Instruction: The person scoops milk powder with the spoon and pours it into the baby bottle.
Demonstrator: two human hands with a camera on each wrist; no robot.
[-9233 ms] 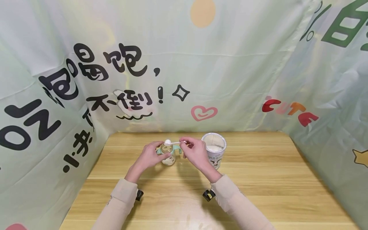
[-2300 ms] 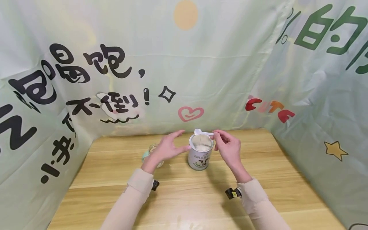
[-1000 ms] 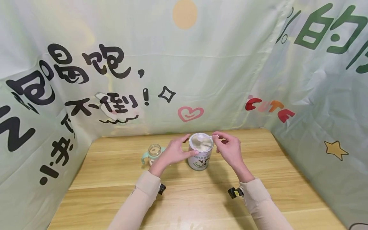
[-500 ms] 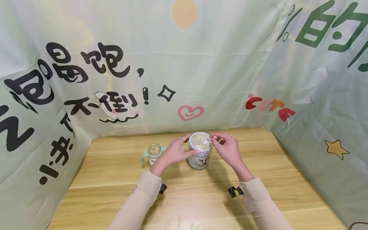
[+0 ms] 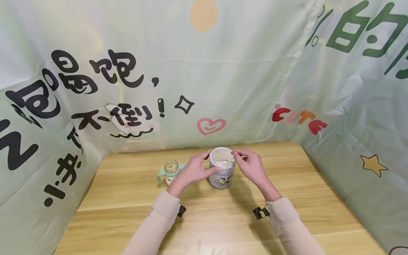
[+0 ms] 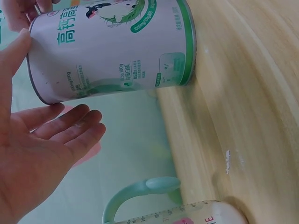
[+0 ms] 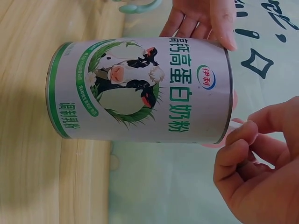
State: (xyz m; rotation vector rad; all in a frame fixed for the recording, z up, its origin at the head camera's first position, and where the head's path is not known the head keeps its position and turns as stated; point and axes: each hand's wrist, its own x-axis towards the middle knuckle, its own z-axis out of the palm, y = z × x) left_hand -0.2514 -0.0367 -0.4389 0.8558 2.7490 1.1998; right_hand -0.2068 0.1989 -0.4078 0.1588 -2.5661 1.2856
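An upright can of milk powder (image 5: 221, 180), white with a cow picture, stands without a lid; pale powder shows inside. My left hand (image 5: 195, 168) steadies its left side, thumb along the front near the rim. In the left wrist view its other fingers stretch out straight by the can. My right hand (image 5: 251, 165) is at the right rim, pinching the white scoop (image 7: 237, 121) by its handle; the scoop's bowl is down inside the can, hidden. To the left stands an uncapped baby bottle (image 5: 171, 168) with mint-green handles, partly behind my left forearm.
The wooden table (image 5: 220, 219) has printed cloth walls (image 5: 178, 42) at its back and sides. A little spilled white powder (image 6: 228, 162) lies on the wood between can and bottle.
Earlier my left hand held the bottle while a filled scoop was over it. Then both hands came to the can, the left took its side, and the scoop dipped from above the rim down inside.
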